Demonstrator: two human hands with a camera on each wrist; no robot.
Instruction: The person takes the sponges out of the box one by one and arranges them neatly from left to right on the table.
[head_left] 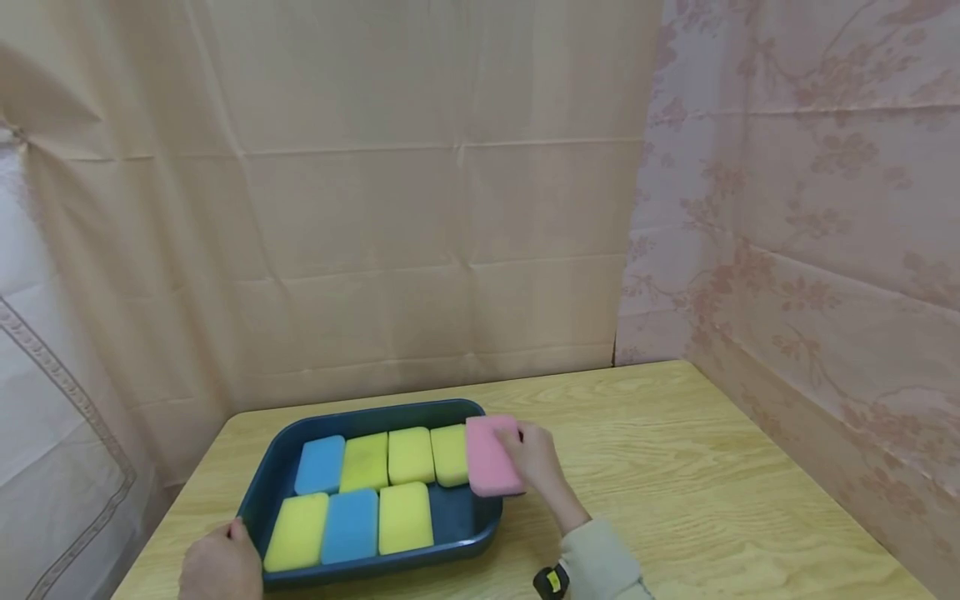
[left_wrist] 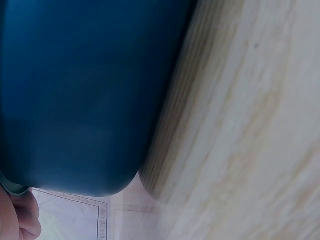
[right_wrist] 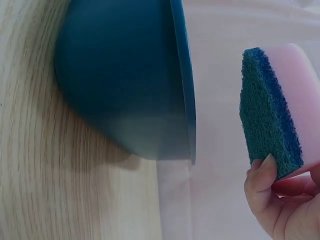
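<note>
My right hand [head_left: 538, 460] pinches a pink sponge [head_left: 491, 457] by its right edge, over the right rim of the blue tray [head_left: 375, 569]. In the right wrist view the fingers of my right hand [right_wrist: 285, 205] hold the sponge [right_wrist: 295, 95], whose dark green scouring side faces the tray wall [right_wrist: 125, 75], apart from it. My left hand [head_left: 222, 562] grips the tray's rim at the near left corner; the left wrist view shows the hand's fingers [left_wrist: 22, 215] at the rim. Blue sponges [head_left: 350, 527] and yellow sponges [head_left: 406, 518] lie flat in two rows inside the tray.
The wooden table [head_left: 675, 492] extends right of the tray. A beige curtain [head_left: 420, 208] hangs behind it, and a flower-patterned cloth [head_left: 825, 233] hangs along the right side. White cloth [head_left: 52, 433] hangs at the left. A black wristband [head_left: 551, 581] is on the right wrist.
</note>
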